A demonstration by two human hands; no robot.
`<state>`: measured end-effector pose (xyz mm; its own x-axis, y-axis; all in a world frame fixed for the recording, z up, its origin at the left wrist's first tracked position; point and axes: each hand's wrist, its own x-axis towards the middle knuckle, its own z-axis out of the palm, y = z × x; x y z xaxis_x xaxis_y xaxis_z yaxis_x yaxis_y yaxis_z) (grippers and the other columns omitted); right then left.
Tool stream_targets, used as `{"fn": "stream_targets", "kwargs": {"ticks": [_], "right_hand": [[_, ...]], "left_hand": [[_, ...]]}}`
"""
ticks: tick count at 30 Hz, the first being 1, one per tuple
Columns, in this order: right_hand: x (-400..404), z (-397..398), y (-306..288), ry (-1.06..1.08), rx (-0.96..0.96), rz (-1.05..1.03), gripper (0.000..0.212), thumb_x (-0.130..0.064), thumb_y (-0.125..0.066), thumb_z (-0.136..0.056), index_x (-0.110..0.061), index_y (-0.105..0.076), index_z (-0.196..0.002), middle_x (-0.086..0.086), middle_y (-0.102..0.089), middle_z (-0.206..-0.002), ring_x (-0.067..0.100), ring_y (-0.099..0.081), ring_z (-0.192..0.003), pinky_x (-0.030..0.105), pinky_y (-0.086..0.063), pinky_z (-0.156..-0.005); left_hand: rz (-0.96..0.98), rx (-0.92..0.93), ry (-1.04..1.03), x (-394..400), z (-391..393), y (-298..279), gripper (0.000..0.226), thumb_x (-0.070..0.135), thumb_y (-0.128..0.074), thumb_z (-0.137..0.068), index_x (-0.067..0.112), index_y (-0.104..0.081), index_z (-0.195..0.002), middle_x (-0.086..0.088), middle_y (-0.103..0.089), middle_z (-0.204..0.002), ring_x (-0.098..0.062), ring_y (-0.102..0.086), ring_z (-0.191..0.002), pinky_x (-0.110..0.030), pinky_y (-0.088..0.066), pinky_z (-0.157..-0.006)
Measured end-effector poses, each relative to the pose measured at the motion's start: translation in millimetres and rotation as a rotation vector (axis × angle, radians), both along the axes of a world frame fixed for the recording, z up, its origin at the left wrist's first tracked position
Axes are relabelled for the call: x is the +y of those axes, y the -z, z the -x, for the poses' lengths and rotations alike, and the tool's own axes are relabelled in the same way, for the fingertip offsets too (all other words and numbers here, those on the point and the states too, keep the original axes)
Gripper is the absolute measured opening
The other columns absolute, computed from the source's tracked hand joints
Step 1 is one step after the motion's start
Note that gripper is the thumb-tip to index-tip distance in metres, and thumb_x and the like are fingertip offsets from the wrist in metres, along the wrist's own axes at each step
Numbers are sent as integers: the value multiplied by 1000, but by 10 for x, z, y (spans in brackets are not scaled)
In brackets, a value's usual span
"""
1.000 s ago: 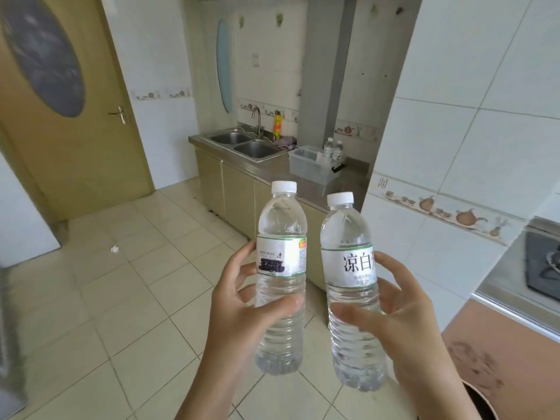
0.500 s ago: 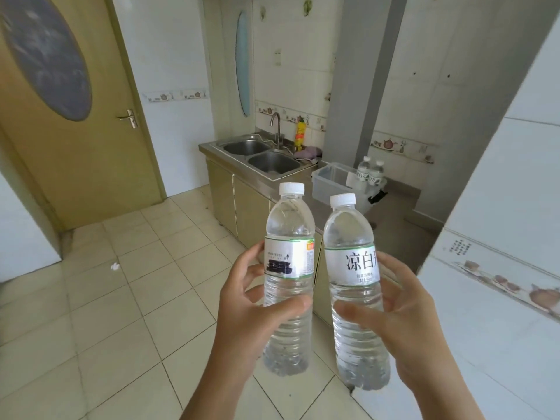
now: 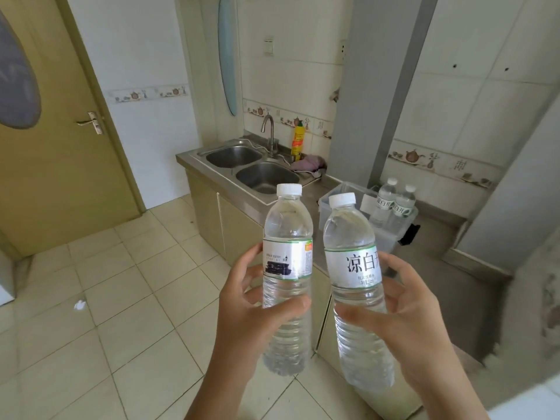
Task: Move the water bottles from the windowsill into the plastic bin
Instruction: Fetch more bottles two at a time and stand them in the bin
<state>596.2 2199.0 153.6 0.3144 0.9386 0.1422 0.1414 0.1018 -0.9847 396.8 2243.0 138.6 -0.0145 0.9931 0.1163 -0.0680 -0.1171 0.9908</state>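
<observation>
I hold two clear water bottles upright in front of me. My left hand (image 3: 251, 310) grips the left bottle (image 3: 288, 237), which has a white cap and a label with a dark picture. My right hand (image 3: 415, 322) grips the right bottle (image 3: 351, 237), whose white label bears large black characters. Ahead on the steel counter stands the clear plastic bin (image 3: 336, 195). Two more water bottles (image 3: 394, 204) stand upright in its right end. The windowsill is out of view.
A steel double sink (image 3: 251, 165) with a tap, a yellow detergent bottle (image 3: 298, 140) and a pink cloth lie left of the bin. A grey pillar (image 3: 378, 86) rises behind it. A wooden door (image 3: 60, 131) is at left, tiled floor (image 3: 106, 298) below.
The view has swung right and drawn closer to the counter. The bin and the two bottles in it look larger. Both hands still hold their bottles the same way.
</observation>
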Motion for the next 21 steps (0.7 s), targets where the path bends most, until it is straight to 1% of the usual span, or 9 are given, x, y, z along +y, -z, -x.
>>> {"fn": "stream_targets", "kwargs": {"ticks": [2,5,10,12,13,16,17,19,21], "right_hand": [[382,-5,44,49,7,1,84,-22,-95,-36,-53,-60,-105,-6,-75,-105,12,-71,-94,40,-53,-85],[898,-21,92,129,7,-1,84,-28,-94,-33,-53,-59,-105,-6,-76,-101,10,-72,-92,38,-53,-85],[1585,-282,109,237,43,11,84,-21,-94,-36,-53,-59,-105,-5,-77,-98,14,-73,-89,32,-54,-75],[1834,-448,100,292,35,20,84,-20,-93,-36,-54,-59,-105,-6,-77,-98,13,-73,-90,35,-56,-77],[1957,-541,100,323,28,24,84,-21,-93,-36,-56,-58,-104,-7,-77,-99,12,-72,-91,39,-56,-80],[2334,-873,164,406,8,35,86,-18,-93,-39,-59,-55,-104,-9,-76,-100,12,-71,-96,46,-54,-89],[2460,-996,204,431,1,39,87,-15,-93,-41,-59,-55,-106,-9,-75,-102,12,-70,-97,47,-54,-90],[2716,-1261,304,475,-12,39,89,-8,-93,-46,-54,-55,-111,-9,-75,-103,11,-70,-97,44,-55,-89],[2944,-1553,418,514,-15,30,89,-1,-91,-50,-48,-56,-117,-8,-74,-102,11,-71,-94,39,-56,-84]], "left_hand": [[-6,8,44,478,-33,44,87,34,-90,-33,64,-60,-109,18,-71,-109,0,-70,-93,-29,-55,-76],[-18,34,131,1173,-103,31,84,33,-91,-34,65,-60,-105,15,-71,-110,-2,-71,-94,-23,-54,-73],[-58,76,280,2151,-446,-37,87,29,-94,-38,64,-59,-110,10,-69,-117,-7,-71,-101,-34,-57,-83],[-71,79,330,2483,-667,-17,88,29,-94,-37,61,-60,-111,9,-70,-117,-10,-70,-105,-36,-57,-86],[-76,81,356,2637,-796,8,88,29,-95,-37,61,-60,-112,9,-71,-116,-10,-70,-104,-34,-57,-85],[-81,72,415,3079,-1242,134,87,26,-94,-39,62,-61,-111,13,-72,-112,-6,-72,-96,-25,-59,-74],[-75,72,430,3216,-1410,179,87,27,-94,-39,63,-60,-111,14,-72,-111,-6,-72,-96,-25,-59,-75],[-65,61,462,3472,-1767,270,88,30,-94,-40,63,-59,-113,20,-70,-113,-6,-69,-102,-28,-57,-83],[-59,49,488,3695,-2139,361,85,30,-93,-41,65,-58,-111,27,-68,-114,1,-65,-106,-21,-55,-82]]}}
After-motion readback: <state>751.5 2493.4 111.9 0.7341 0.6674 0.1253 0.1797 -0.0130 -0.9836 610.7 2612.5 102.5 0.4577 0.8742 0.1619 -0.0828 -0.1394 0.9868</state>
